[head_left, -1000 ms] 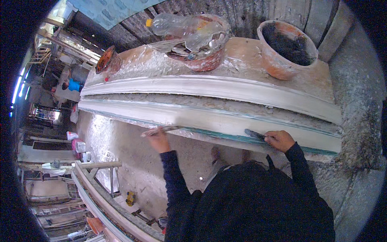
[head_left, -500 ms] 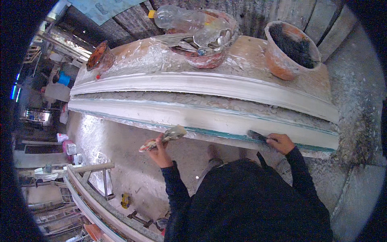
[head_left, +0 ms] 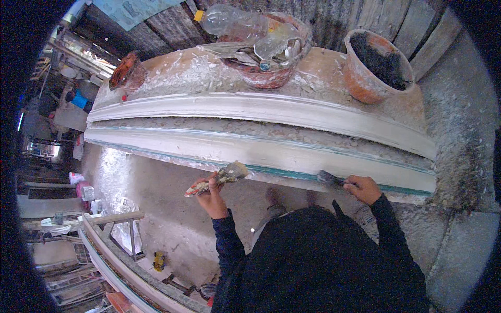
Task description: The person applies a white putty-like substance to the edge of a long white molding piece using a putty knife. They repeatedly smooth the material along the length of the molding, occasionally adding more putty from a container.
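— Along the surface's near edge, what are the hands doing?
— Left hand (head_left: pixel 209 194) is gripping a plaster-caked brush (head_left: pixel 219 177); right hand (head_left: pixel 364 189) is pinching a dark tool (head_left: pixel 329 178) against the white moulding (head_left: pixel 261 154).
— Progress?
— Moulding is looking smooth already; its rough edges are probably still awaiting cleanup.

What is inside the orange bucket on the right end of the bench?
The orange bucket holds a dark, rough mass, filling it nearly to the rim. Its bottom and anything beneath that mass are covered.

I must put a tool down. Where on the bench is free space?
Bare bench top lies between the red basin and the orange bucket, and between the basin and the small red dish. The basin itself is crowded with tools and a bottle.
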Motion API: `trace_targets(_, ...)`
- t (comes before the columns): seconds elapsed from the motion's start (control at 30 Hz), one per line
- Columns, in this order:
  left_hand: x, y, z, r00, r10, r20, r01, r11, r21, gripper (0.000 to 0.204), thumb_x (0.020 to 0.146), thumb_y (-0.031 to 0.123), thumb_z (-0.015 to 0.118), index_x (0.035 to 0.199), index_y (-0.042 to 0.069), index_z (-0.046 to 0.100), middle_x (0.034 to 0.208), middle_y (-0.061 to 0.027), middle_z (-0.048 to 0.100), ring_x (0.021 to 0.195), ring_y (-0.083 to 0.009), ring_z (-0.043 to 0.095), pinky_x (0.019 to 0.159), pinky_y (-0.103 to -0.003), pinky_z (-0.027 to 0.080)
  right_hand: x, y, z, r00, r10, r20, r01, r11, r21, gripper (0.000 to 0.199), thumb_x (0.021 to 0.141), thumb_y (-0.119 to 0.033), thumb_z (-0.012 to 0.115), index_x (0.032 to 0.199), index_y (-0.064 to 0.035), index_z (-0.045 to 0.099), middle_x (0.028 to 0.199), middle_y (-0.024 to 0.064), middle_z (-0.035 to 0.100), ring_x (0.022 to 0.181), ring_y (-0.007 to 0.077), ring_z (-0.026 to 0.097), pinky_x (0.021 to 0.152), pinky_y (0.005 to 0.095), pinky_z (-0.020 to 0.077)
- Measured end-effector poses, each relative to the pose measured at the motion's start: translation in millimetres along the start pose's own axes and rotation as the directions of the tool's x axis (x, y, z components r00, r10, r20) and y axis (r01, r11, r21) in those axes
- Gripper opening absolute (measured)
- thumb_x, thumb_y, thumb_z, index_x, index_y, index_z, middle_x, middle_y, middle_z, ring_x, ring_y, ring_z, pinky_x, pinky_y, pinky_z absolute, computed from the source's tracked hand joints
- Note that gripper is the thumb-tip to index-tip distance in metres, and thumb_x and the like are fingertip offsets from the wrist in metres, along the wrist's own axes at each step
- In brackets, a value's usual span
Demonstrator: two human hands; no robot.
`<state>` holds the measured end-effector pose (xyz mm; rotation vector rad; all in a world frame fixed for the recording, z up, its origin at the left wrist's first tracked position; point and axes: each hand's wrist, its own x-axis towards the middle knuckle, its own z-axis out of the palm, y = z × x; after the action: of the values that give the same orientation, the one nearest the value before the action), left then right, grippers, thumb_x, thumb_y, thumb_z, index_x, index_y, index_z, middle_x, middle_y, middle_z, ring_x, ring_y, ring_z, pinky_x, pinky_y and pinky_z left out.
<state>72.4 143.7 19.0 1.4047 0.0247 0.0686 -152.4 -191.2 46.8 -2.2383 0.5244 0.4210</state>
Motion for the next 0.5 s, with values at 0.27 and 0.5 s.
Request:
trace_targets(0.27,-13.2,-2.0,13.3,0.999,0.012,0.036,-0.015,0.997,0.071,0.028,0.081,0.017,0.059,0.098,0.007,0.039,0.099,-0.0197,0.057,0.091,-0.0244,0.057,0.069,-0.033,0.052,26.3,-0.1,32.3,0.990,-0.031,-0.141,0.022,0.998,-0.064,0.030,0.082,-0.034,0.051,0.093,-0.0077,0.059,0.077,0.0148,0.061,0.071,0.0330,0.059,0.066,0.0405,0.0454)
trace_targets(0.5,-20.2,-2.0,11.2,0.999,0.020,0.029,-0.021,0.999,0.036,0.031,0.082,0.018,0.059,0.101,0.007,0.037,0.100,-0.0181,0.056,0.091,-0.0243,0.057,0.069,-0.034,0.052,59.6,-34.4,58.2,0.981,-0.141,-0.134,0.147,0.988,0.041,0.030,0.083,-0.035,0.050,0.090,-0.0065,0.058,0.080,0.0140,0.061,0.074,0.0333,0.058,0.068,0.0398,0.0457)
